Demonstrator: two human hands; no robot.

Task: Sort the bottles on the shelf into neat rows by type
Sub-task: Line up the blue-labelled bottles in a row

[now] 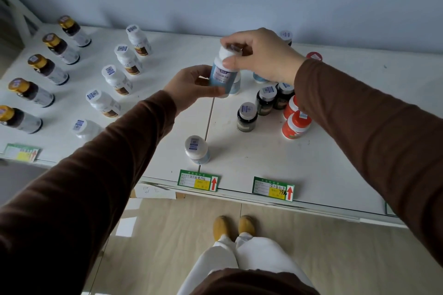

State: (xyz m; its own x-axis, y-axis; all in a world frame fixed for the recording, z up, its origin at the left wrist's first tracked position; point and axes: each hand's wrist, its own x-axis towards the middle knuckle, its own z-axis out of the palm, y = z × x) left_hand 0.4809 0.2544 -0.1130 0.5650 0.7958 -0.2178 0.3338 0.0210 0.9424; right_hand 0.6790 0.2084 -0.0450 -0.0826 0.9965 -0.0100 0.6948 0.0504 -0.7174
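Blue-labelled bottle (221, 76): held above mid-shelf (263, 151), left hand (191, 85) gripping its base, right hand (261, 55) pinching its white cap. Matching bottle (197, 149) stood near front edge.

One wide-angle head cam, looking fwd and steeply down over the shelf (239, 151) from its front edge; shelf's back edge and wall run along the top, floor and the person's feet at bottom, both forearms reach in close from the lower corners
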